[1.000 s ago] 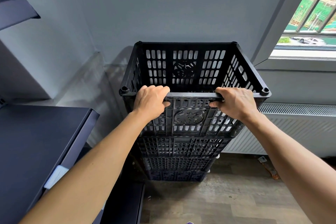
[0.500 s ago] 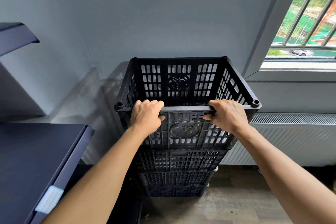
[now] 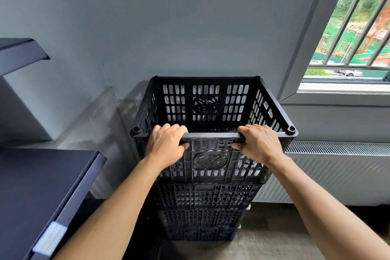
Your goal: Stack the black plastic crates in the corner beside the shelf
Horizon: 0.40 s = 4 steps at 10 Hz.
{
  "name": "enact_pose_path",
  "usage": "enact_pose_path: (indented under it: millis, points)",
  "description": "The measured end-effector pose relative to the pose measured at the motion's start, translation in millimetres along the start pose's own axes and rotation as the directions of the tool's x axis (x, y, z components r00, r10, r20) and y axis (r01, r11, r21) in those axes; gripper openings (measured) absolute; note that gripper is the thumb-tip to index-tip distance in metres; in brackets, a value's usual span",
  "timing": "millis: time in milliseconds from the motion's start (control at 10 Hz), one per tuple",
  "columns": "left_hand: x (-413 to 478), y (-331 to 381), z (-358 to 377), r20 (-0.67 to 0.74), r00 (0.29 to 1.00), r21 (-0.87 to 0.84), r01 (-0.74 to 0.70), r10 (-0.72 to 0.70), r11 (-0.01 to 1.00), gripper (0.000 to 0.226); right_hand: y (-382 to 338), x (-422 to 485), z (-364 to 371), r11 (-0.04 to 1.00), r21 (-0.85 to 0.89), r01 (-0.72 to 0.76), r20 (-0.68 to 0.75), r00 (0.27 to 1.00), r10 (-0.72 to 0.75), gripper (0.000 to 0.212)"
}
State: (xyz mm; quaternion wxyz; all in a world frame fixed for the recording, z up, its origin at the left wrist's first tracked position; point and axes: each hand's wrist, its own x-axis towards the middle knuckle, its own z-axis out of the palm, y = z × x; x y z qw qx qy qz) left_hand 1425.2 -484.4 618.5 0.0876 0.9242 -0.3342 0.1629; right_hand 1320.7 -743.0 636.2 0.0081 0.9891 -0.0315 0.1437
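A black slotted plastic crate [image 3: 207, 99] sits on top of a stack of black crates [image 3: 202, 213] against the grey wall, to the right of the dark shelf [image 3: 38, 186]. My left hand [image 3: 165, 145] grips the near rim of the top crate on its left side. My right hand [image 3: 260, 143] grips the same rim on its right side. Both hands have fingers curled over the rim and thumbs on the outer face. The top crate is empty and stands level on the stack.
A white radiator [image 3: 337, 171] runs along the wall to the right of the stack, under a barred window [image 3: 354, 34]. An upper shelf board [image 3: 19, 53] juts out at the left. Wood-look floor [image 3: 274, 245] shows below.
The view has tilted up, so the stack sits lower in the frame. Both hands stay on the near rim of the top crate.
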Motion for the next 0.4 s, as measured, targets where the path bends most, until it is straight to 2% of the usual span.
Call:
enact_pose_path:
  millis: [200, 300, 400]
  points:
    - [-2.0, 3.3, -11.7, 0.076, 0.997, -0.155, 0.040, -0.028, 0.987, 0.037, 7.8, -0.3, -4.3, 0.996, 0.074, 0.047, 0.052, 0.997, -0.051, 0.031]
    - [-1.4, 5.3, -21.4, 0.140, 0.988, -0.287, 0.097, -0.058, 0.953, 0.041, 16.6, -1.1, -10.6, 0.978, 0.192, 0.076, 0.115, 0.988, -0.099, 0.040]
    - [-0.2, 14.1, -35.1, 0.059, 0.996, -0.334, 0.085, -0.069, 0.939, 0.039, 26.7, -3.1, -20.1, 0.956, 0.285, 0.070, 0.109, 0.988, -0.105, 0.044]
